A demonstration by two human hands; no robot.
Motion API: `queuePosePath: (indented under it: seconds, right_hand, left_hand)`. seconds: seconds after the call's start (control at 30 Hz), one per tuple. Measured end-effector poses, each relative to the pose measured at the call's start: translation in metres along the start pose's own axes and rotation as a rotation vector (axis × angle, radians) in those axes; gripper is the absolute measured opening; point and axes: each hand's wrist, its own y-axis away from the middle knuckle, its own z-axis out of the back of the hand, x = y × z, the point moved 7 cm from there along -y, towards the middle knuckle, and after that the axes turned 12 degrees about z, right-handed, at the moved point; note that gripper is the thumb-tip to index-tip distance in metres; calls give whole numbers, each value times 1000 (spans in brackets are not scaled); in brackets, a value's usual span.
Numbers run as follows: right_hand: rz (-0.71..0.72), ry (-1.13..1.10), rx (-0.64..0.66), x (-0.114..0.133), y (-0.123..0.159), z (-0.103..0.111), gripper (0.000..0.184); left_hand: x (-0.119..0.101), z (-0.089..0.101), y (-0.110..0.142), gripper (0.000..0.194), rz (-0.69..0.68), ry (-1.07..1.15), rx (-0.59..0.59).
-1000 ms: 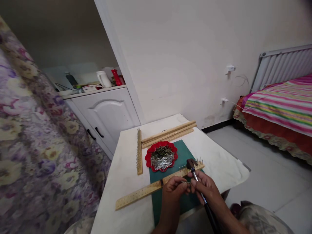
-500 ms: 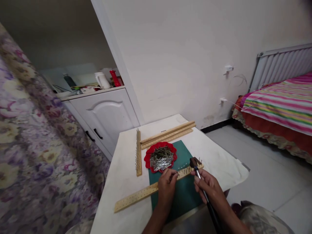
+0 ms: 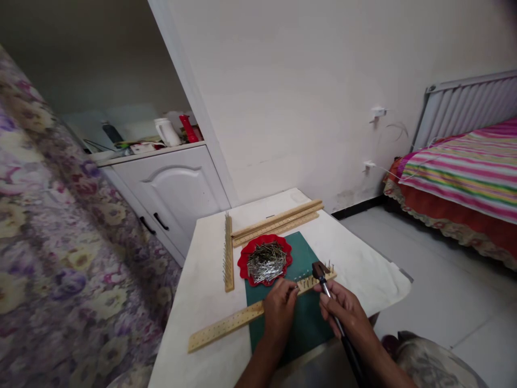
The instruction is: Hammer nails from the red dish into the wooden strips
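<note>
My right hand (image 3: 342,308) is wrapped round a hammer (image 3: 332,296), its dark head above the right part of a wooden strip (image 3: 226,327). Several nails (image 3: 310,281) stand upright in that end of the strip; small holes dot its left part. Fingers pinched, my left hand (image 3: 280,304) rests at the middle of the strip, left of the standing nails. What looks like a nail is between its fingertips, mostly hidden. Just behind this hand a red scalloped dish (image 3: 243,264) holds a heap of loose nails (image 3: 269,261). Dish and strip lie partly over a green mat (image 3: 309,323).
Another strip (image 3: 229,258) bristling with nails lies left of the dish. More wooden strips (image 3: 278,221) lie at the back of the white-covered table (image 3: 355,253). A floral curtain (image 3: 81,258) and white cabinet (image 3: 177,188) stand left, a bed (image 3: 456,172) right.
My left hand has moved left and away from my right hand, down to the strip, carrying a thin nail. The hammer stays in my right hand, shifted only slightly.
</note>
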Motion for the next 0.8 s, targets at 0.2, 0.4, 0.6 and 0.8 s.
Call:
queuePosePath:
  seconds: [0.2, 0.4, 0.6, 0.8]
  right_hand:
    - [-49, -66, 68, -1, 1, -6, 32]
    - [-117, -133, 150, -11, 4, -19, 30]
    - [-105, -152, 179, -18, 2, -26, 31]
    - [-116, -147, 188, -19, 0, -29, 29]
  left_hand:
    - [-1, -5, -1, 16, 17, -37, -4]
    - [2, -8, -1, 17, 35, -13, -12]
    - [5, -10, -2, 16, 32, -23, -1]
    - [10, -12, -3, 15, 20, -39, -20]
